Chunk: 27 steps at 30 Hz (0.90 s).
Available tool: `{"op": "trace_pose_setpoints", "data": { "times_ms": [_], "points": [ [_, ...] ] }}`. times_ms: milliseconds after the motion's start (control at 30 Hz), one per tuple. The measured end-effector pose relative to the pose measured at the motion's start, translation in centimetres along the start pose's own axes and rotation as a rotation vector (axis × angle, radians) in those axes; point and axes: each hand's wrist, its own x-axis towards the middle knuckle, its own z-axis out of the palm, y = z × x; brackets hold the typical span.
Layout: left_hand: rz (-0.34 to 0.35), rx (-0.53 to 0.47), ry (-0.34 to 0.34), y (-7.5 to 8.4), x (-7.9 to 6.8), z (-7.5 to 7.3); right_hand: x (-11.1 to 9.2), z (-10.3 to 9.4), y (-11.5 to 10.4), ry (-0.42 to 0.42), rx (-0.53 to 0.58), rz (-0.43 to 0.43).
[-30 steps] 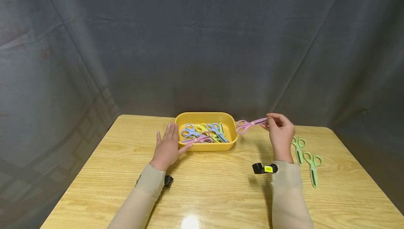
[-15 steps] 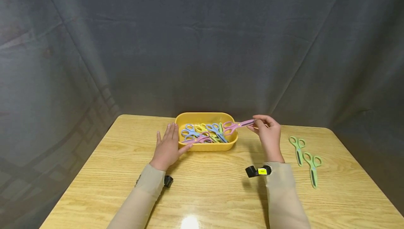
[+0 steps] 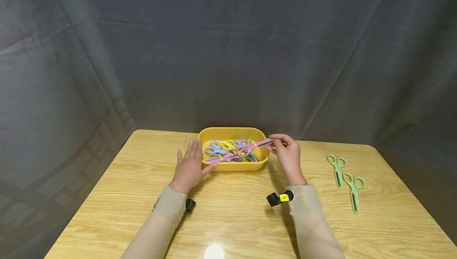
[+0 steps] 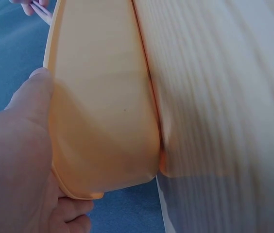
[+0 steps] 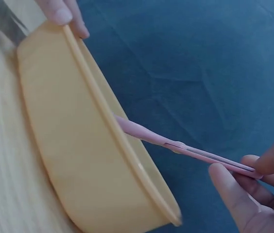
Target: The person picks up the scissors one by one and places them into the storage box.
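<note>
My right hand [image 3: 288,156] pinches pink scissors [image 3: 255,145] by the blade tips, at the right end of a yellow plastic bin [image 3: 235,166]. The handle loops reach over the bin's inside; in the right wrist view the scissors [image 5: 185,149] slant down past the rim. My left hand [image 3: 189,169] rests against the bin's left end with fingers straight and thumb along the front rim. Inside the bin lie another pair of pink scissors [image 3: 228,156], blue scissors [image 3: 215,148], and yellow and green ones partly hidden under the others.
Two pairs of green scissors [image 3: 337,169] lie on the wooden table [image 3: 242,215], right of my right arm. A dark cloth [image 3: 228,60] hangs behind the table. Black wrist cameras [image 3: 280,198] stick out inward from both wrists.
My right hand has moved left with the pink scissors, bringing their handle loops from outside the bin's right end to over its inside. The left hand and the bin have stayed put.
</note>
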Motion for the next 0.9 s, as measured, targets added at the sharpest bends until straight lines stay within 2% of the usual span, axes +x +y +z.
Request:
{"op": "trace_pose_setpoints", "data": {
  "times_ms": [533,900],
  "points": [
    [0.005,-0.03,-0.007,0.0,-0.1,0.0,-0.4,1.5,1.4,-0.075,-0.106,-0.04],
    [0.01,-0.041,-0.009,0.1,-0.1,0.1,-0.3,1.6,2.2,-0.13,-0.159,-0.065]
  ]
}}
